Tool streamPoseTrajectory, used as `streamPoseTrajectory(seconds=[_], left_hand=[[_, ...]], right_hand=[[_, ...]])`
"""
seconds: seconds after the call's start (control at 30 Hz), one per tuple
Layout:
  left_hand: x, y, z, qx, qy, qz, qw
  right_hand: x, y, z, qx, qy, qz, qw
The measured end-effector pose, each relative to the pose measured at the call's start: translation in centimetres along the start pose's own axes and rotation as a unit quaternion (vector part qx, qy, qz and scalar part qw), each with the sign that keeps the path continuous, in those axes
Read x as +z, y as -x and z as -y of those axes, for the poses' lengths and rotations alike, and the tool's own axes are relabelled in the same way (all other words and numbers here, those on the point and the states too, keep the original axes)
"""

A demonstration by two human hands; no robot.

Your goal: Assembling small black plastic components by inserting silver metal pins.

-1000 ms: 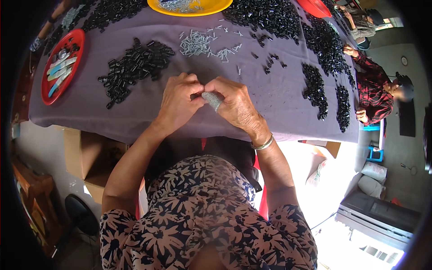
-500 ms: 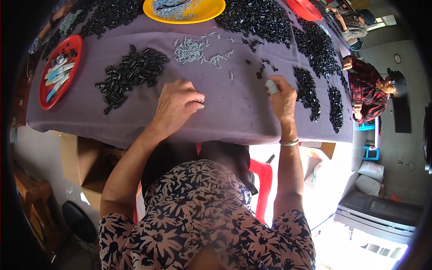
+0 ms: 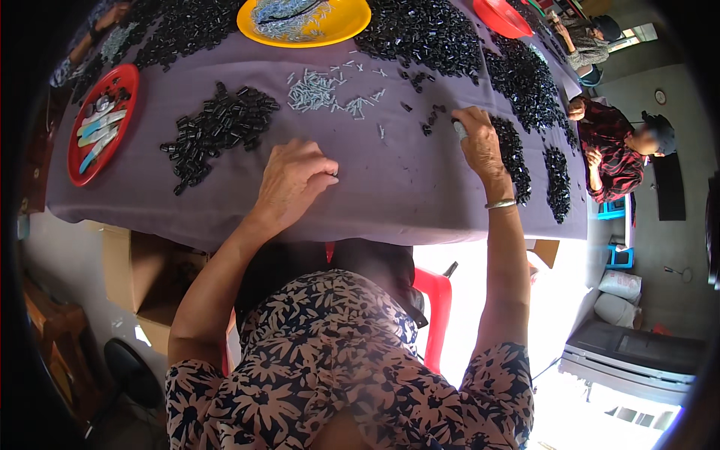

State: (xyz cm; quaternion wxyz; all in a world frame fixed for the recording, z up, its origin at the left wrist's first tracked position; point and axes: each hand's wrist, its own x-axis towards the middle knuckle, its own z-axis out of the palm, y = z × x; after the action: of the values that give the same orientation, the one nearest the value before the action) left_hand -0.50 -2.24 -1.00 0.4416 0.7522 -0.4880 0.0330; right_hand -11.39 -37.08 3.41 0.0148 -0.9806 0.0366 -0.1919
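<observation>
My left hand is held above the cloth near the table's front edge, thumb and fingertips pinched together. Whatever sits in that pinch is too small to name. To the right, my right hand has curled fingers, with a pale grey cover on one digit; what its fingertips hold, if anything, is hidden. Just left of it lie a few loose black pieces. Beyond my left hand is a pile of short black tubular pieces. A heap of small clear or silvery pins lies between the hands, farther back.
A red plate with pale-handled tools stands at left, a yellow plate of pins at the back, a red basin at far right. Large black heaps spread behind. Co-workers sit along the right side, including a person in red plaid.
My right hand has moved a little right and away from me, its forearm swinging outward. My left hand stays pinched in nearly the same place.
</observation>
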Motion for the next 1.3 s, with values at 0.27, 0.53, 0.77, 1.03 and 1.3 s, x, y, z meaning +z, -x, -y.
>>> streamPoseTrajectory(seconds=[0.27, 0.53, 0.77, 1.03, 1.3], left_hand=[[0.2, 0.2, -0.2, -0.006, 0.002, 0.001, 1.000], [-0.1, 0.5, -0.1, -0.012, 0.004, -0.006, 1.000], [0.3, -0.1, 0.4, -0.004, 0.010, -0.013, 1.000], [0.6, 0.4, 0.0, -0.007, 0.004, -0.013, 1.000], [0.6, 0.6, 0.0, -0.010, 0.008, -0.015, 1.000]], right_hand=[[0.5, -0.2, -0.3, 0.007, 0.071, 0.042, 0.997], [0.1, -0.9, 1.7, 0.046, -0.089, 0.010, 0.995], [-1.0, -0.3, 12.5, 0.127, -0.496, 0.131, 0.849], [0.8, -0.3, 15.9, 0.049, -0.472, 0.159, 0.866], [-1.1, -0.8, 18.1, -0.090, -0.327, 0.097, 0.936]])
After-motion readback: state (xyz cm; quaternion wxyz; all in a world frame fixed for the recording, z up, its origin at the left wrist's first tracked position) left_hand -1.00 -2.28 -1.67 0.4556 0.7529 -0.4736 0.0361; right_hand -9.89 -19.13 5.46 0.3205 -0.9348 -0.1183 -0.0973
